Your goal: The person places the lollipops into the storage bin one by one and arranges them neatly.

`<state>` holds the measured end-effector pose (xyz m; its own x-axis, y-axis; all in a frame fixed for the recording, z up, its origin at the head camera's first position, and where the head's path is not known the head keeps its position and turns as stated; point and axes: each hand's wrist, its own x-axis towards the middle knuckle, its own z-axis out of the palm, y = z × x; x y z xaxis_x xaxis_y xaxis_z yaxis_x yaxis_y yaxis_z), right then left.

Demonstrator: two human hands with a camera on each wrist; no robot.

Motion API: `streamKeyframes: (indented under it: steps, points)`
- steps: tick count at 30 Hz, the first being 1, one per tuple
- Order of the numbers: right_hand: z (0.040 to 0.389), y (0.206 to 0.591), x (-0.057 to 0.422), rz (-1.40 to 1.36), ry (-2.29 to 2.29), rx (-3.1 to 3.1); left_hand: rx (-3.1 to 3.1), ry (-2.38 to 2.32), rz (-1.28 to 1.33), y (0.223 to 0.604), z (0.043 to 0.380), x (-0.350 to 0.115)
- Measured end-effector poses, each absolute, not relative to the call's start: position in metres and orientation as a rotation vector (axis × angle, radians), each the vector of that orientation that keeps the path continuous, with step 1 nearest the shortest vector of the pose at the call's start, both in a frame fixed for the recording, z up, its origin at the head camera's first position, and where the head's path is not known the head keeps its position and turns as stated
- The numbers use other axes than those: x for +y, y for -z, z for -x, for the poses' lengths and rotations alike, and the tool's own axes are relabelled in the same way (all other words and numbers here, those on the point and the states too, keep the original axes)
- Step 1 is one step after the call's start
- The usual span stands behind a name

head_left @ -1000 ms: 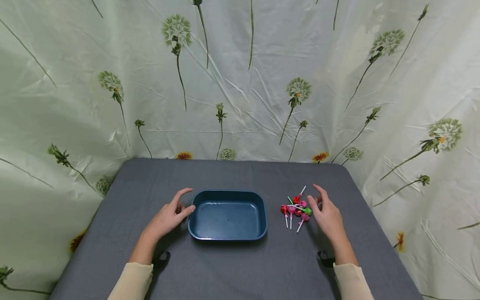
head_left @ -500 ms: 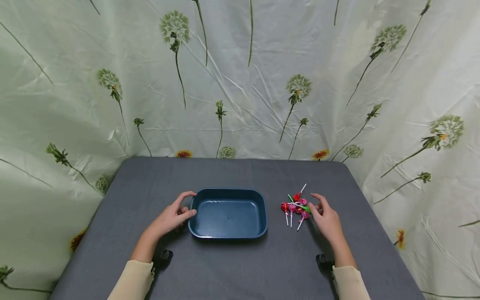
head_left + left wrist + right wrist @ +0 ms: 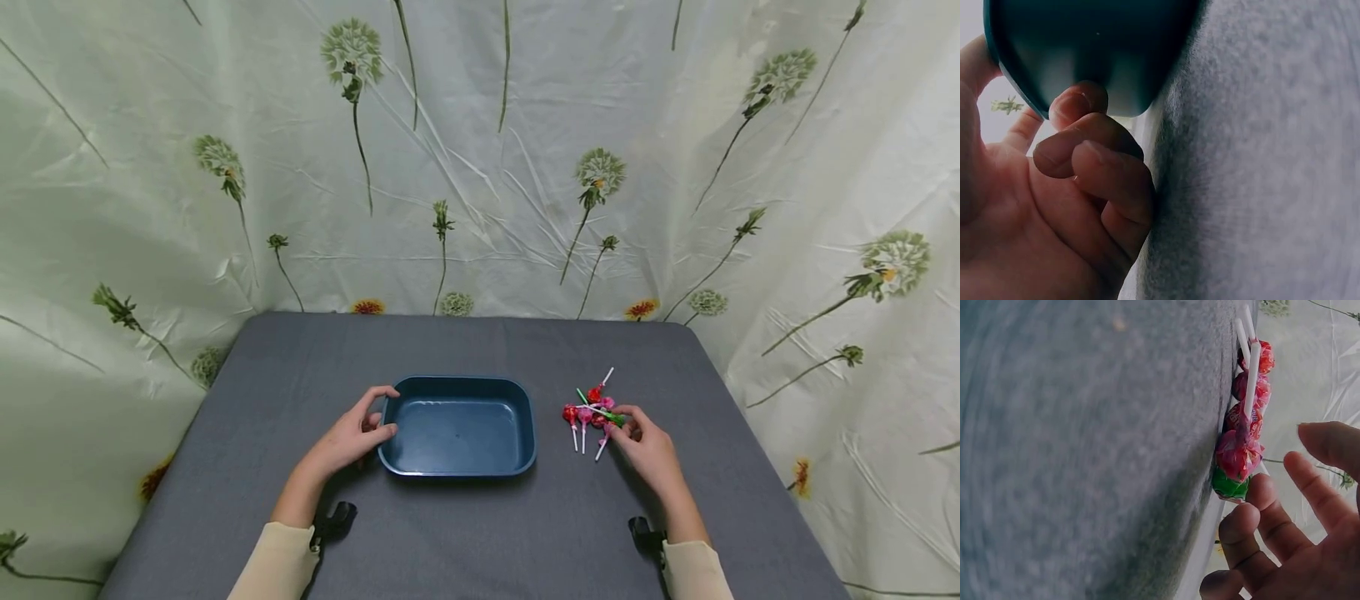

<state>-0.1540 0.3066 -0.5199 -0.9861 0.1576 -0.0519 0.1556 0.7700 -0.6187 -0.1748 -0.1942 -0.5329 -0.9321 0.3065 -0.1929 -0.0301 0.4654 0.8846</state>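
Observation:
A dark blue rectangular tray (image 3: 457, 437) lies on the table, with my left hand (image 3: 348, 440) at its left end. The left thumb and index finger are at the rim; in the left wrist view the other fingers curl against the outer wall (image 3: 1141, 69). To the tray's right lies a small heap of wrapped lollipops (image 3: 584, 414), red, pink and green, with white or green sticks. My right hand (image 3: 651, 454) reaches the heap's right side, fingers bent and thumb apart from them. In the right wrist view its fingertips are right at a green lollipop (image 3: 1230, 485).
Grey cloth covers the table (image 3: 465, 533). A pale curtain (image 3: 480, 167) printed with dandelions hangs behind and at both sides. Dark wrist-worn devices (image 3: 339, 521) sit on both wrists, below the cuffs of light sleeves.
My left hand has moved slightly right onto the tray's rim. My right hand has moved left and down to the lollipops, bringing its fingers to the green one.

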Motion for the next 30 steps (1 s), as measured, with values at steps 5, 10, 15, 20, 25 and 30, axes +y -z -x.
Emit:
streamKeyframes:
  steps: [5, 10, 15, 20, 25, 30]
  points:
    - [0.154, 0.522, 0.307, 0.231, -1.036, -2.971, 2.372, -1.501, -0.311, 0.534, 0.174, -0.191]
    - [0.156, 0.526, 0.307, 0.224, -1.031, -2.981, 2.334, -1.544, -0.345, 0.537, 0.174, -0.187]
    - [0.157, 0.531, 0.308, 0.21, -0.995, -2.987, 2.324, -1.563, -0.344, 0.539, 0.175, -0.182]
    - [0.159, 0.534, 0.31, 0.2, -0.963, -2.994, 2.306, -1.577, -0.362, 0.54, 0.174, -0.177]
    - [0.16, 0.533, 0.309, 0.207, -0.922, -3.002, 2.275, -1.603, -0.388, 0.541, 0.174, -0.171]
    - [0.16, 0.533, 0.309, 0.198, -0.919, -3.0, 2.279, -1.603, -0.383, 0.544, 0.174, -0.169]
